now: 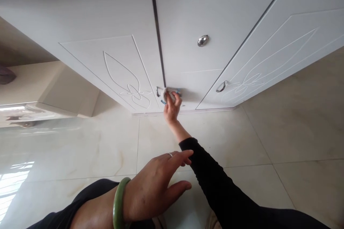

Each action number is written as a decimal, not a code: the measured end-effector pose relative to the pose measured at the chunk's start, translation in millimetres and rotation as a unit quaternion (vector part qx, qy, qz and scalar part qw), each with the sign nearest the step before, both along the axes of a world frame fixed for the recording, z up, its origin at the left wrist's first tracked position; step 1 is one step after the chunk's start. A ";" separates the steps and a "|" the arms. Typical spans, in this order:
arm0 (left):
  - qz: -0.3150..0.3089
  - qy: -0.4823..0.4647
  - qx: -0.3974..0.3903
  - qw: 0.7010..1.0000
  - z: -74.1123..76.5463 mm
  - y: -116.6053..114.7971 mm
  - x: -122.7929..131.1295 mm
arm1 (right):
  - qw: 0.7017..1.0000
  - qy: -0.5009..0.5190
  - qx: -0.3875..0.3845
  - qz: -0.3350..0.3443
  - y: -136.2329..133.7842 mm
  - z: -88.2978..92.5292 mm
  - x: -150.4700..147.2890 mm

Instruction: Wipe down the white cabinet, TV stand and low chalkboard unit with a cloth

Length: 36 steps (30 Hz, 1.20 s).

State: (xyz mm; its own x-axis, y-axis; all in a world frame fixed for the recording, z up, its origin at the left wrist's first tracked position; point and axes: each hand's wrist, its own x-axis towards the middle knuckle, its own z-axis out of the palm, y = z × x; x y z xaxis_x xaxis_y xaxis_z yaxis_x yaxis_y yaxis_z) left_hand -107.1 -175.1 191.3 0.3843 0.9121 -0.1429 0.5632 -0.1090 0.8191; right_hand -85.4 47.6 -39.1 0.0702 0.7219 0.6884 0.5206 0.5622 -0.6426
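Note:
My right hand point(172, 109) is stretched out low against the white cabinet point(185, 0), its fingers closed on a pale cloth point(165, 94) with bits of blue. The cloth presses on the cabinet front, just right of the left door's silver handle point(157, 91); much of it is hidden under my fingers. Nearer to me, my left hand point(158, 182) hovers over the floor beside my right sleeve point(212, 175). Its thumb stands apart from the fingers and nothing is held. A green bangle point(118, 204) circles that wrist.
On the middle panel sits an oval silver knob point(203, 40). Another handle point(221, 86) is on the right door, which carries a raised flower pattern. A beige piece of furniture point(61, 89) stands at the left. Glossy pale tiles point(115, 146) cover the floor.

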 end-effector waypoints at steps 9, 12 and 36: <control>-0.021 -0.008 -0.010 1.000 -0.3 4.0 4.2 | 0.995 0.086 -0.048 0.028 -17.0 -29.8 57.9; -0.029 -0.011 -0.019 0.999 -2.0 7.0 5.1 | 0.984 0.145 0.032 -0.096 15.7 12.3 81.5; 0.010 -0.015 -0.015 1.000 3.6 12.5 -2.3 | 0.993 0.092 0.080 -0.004 35.3 70.4 31.2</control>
